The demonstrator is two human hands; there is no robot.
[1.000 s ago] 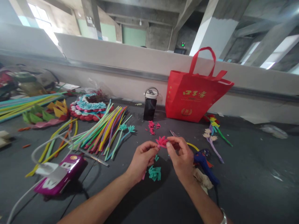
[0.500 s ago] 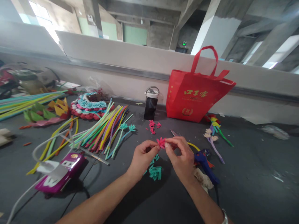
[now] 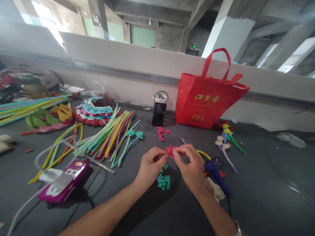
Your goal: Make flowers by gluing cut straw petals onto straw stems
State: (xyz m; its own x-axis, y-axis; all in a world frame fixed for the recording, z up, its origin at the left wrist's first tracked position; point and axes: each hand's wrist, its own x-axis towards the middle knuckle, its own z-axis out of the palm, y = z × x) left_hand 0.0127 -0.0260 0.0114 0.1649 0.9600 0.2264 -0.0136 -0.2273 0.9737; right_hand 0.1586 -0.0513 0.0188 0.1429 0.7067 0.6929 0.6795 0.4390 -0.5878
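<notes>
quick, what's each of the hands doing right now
Left hand: closed, pinching the pink flower between thumb and fingers.
Right hand: closed, thumb and fingertips pinching the same flower's other side.

A dark, matte table (image 3: 265, 196) is spreading across the foreground, and a low, pale partition (image 3: 128, 55) is running along its far side, with a grey rail (image 3: 137, 73) crossing its face. Beyond it, bare concrete beams (image 3: 152, 14) are spanning the ceiling, and a thick pillar (image 3: 221, 36), grey above and whitish below, is rising at the right. Pale green panels (image 3: 142, 36) are showing on the back wall. A bright window (image 3: 44, 13) is glowing at the upper left, more daylight is coming through openings (image 3: 299, 54) at the far right, and a small green sign (image 3: 195, 46) is shining in the shadowed part behind. A small bulb (image 3: 150, 22) is hanging near the middle.
</notes>
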